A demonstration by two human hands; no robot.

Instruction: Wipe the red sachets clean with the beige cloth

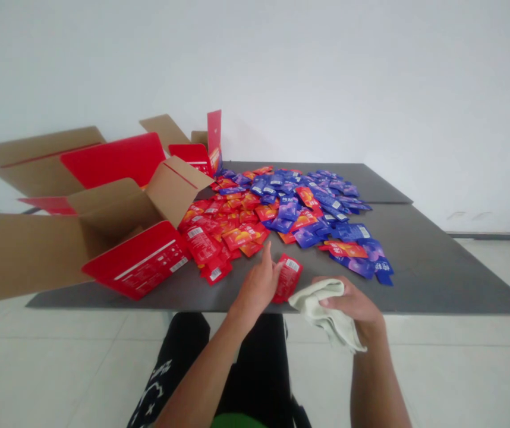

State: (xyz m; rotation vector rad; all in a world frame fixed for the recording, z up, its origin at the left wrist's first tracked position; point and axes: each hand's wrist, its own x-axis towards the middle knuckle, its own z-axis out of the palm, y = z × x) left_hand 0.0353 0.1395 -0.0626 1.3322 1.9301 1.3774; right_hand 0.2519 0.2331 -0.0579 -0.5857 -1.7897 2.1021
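My right hand is closed on a crumpled pale cloth, which hangs down past the table's front edge. Left of it, a red packet lies by itself near that edge, its printed back and white label facing up. My left hand is at this packet's left side, index finger stretched forward and thumb apart, near or touching the packet's edge; its other fingers are partly hidden. Ahead spreads a heap of red and orange packets, mixed toward the right with blue-purple packets.
An open red cardboard box with raised brown flaps stands on the table's left. Behind it is a second open red box. The dark grey table reaches back toward a white wall.
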